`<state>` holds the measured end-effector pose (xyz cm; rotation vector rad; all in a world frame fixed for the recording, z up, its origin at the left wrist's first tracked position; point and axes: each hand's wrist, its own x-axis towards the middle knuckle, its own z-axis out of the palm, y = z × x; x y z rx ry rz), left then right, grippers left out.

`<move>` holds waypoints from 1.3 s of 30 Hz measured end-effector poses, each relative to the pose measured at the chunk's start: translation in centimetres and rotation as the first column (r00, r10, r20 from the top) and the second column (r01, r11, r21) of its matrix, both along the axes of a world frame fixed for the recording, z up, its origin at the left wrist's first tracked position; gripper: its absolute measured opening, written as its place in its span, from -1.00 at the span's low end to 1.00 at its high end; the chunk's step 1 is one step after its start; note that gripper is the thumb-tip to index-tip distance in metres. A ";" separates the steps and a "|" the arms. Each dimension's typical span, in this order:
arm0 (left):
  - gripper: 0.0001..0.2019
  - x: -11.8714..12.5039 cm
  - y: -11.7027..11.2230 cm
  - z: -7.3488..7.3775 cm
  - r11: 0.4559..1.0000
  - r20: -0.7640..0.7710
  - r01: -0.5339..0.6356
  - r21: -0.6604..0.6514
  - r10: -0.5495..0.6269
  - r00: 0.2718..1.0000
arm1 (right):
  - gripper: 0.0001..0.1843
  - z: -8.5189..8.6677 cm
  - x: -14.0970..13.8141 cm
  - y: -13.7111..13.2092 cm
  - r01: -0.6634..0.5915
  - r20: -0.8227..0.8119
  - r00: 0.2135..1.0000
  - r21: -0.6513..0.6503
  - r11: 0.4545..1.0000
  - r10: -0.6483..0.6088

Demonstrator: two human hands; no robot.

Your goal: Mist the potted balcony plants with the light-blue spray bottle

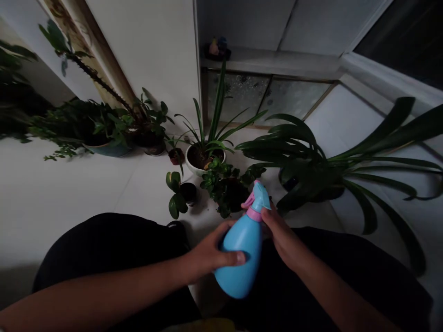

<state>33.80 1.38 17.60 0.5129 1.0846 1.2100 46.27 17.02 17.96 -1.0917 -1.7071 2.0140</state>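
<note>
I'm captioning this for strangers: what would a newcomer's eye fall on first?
First, the bright blue spray bottle, low near the middle, with the left hand round its body and the right hand at its neck. Next, the large dark plant spreading across the right side, then the white pot beyond the bottle.

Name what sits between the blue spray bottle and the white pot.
In the head view, a bushy green plant sits between the blue spray bottle and the white pot.
</note>
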 end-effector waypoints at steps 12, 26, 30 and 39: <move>0.50 2.5 1.5 -2.4 0.997 0.002 0.073 -0.026 -0.073 0.997 | 0.15 1.6 5.1 -2.2 -0.147 -0.026 0.989 -0.293 0.945 0.146; 0.56 4.6 3.4 -4.0 0.980 0.137 0.199 0.015 -0.199 0.970 | -0.15 0.2 6.2 -1.9 -0.039 0.025 0.998 -0.340 0.940 0.050; 0.51 3.8 3.4 -4.1 0.977 0.117 0.211 0.009 -0.211 0.970 | -0.08 1.0 5.9 -1.9 -0.078 0.022 0.996 -0.323 0.943 0.090; 0.19 3.8 2.6 -3.9 0.987 0.054 0.116 -0.114 -0.111 0.992 | -0.42 0.1 4.5 -3.7 0.065 0.130 0.991 -0.258 0.964 -0.032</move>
